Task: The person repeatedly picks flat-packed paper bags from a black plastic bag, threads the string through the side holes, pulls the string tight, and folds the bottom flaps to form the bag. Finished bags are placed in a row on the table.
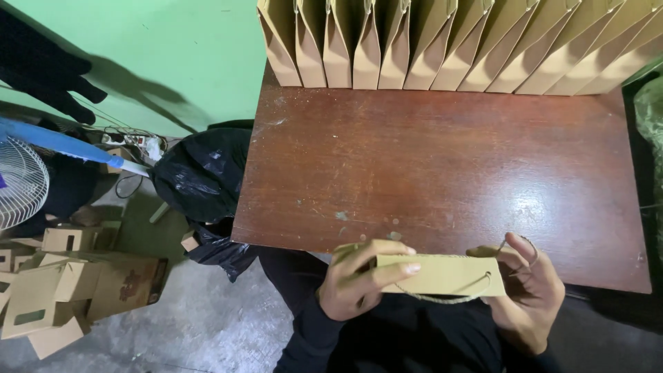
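Note:
A flat brown paper bag point(445, 274) with a thin cord handle is held edge-up over the near edge of a dark wooden table point(442, 166). My left hand point(359, 280) pinches its left end with thumb and fingers. My right hand point(528, 287) cups its right end, with the cord looped around the fingers. A row of several upright brown paper bags point(456, 41) stands along the table's far edge.
A black plastic sack point(200, 173) sits on the floor left of the table. Several small cardboard boxes point(62, 290) lie on the grey floor at the lower left. A white fan point(21, 179) and a green wall point(173, 55) are on the left.

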